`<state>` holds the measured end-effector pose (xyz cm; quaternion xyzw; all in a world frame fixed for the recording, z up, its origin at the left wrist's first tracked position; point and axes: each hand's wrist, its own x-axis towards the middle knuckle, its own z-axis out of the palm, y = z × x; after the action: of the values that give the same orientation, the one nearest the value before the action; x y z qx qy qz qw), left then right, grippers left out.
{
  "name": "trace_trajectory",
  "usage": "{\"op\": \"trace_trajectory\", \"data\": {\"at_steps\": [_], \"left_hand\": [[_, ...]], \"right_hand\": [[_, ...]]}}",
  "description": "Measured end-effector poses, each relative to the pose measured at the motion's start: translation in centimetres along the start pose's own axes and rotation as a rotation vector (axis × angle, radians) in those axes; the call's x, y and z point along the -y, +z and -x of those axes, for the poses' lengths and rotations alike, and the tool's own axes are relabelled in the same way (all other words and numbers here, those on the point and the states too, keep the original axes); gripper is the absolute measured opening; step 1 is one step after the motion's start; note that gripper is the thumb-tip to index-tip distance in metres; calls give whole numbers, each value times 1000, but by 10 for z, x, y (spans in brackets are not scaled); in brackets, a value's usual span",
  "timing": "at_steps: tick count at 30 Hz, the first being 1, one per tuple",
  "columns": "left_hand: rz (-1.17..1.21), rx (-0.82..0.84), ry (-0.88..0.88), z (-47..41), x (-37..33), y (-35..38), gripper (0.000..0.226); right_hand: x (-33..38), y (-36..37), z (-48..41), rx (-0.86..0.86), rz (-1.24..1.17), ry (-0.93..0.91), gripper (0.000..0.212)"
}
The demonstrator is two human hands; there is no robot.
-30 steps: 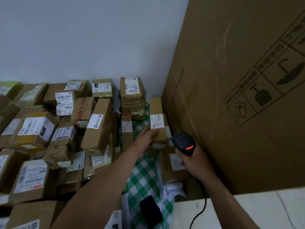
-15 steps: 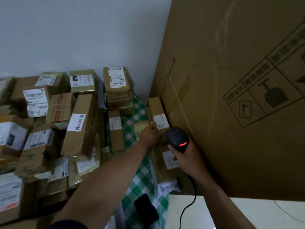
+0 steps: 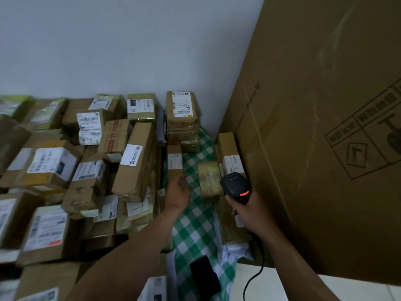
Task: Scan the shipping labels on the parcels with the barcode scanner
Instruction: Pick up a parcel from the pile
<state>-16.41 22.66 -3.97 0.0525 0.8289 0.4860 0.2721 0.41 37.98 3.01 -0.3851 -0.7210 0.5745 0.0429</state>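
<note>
My right hand (image 3: 249, 213) grips a black barcode scanner (image 3: 235, 187) with a red light lit on its back and a black cable hanging down. Its head points at a narrow brown parcel (image 3: 226, 146) with a white label (image 3: 231, 165), which leans against the big carton. A small taped parcel (image 3: 209, 177) lies just left of the scanner. My left hand (image 3: 178, 193) hovers over the checked cloth with relaxed fingers and holds nothing, close to a slim upright parcel (image 3: 174, 161).
A huge cardboard carton (image 3: 321, 127) walls off the right side. Several labelled brown parcels (image 3: 54, 166) are heaped on the left up to the white wall. A green-and-white checked cloth (image 3: 195, 227) runs between them, with a black phone (image 3: 205, 276) lying on it.
My left hand has let go of the narrow parcel by the carton and drawn back to the left. The scanner stays raised, still pointing at that parcel's label.
</note>
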Motion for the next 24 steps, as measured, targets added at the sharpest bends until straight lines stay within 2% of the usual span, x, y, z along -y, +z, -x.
{"op": "trace_trajectory", "data": {"at_steps": [4, 9, 11, 13, 15, 17, 20, 24], "left_hand": [[-54, -51, -29, -9, 14, -3, 46], [-2, -96, -142, -31, 17, 7, 58], [66, -110, -208, -41, 21, 12, 73], [109, -63, -257, -50, 28, 20, 92], [121, 16, -268, -50, 29, 27, 102], [170, 62, -257, -44, 23, 31, 104], [314, 60, -255, -43, 28, 36, 106], [366, 46, -287, -46, 36, 34, 109]], "right_hand": [[-9, 14, -7, 50, 11, 26, 51], [-14, 16, -13, 63, 33, 65, 50], [-16, 17, -18, 59, 46, 58, 50], [-17, 18, -21, 61, 45, 69, 50], [-20, 20, -23, 56, 43, 61, 54], [-22, 19, -26, 49, 48, 68, 61], [-27, 16, -29, 62, 14, 95, 53], [-31, 14, -31, 82, 8, 100, 51]]}}
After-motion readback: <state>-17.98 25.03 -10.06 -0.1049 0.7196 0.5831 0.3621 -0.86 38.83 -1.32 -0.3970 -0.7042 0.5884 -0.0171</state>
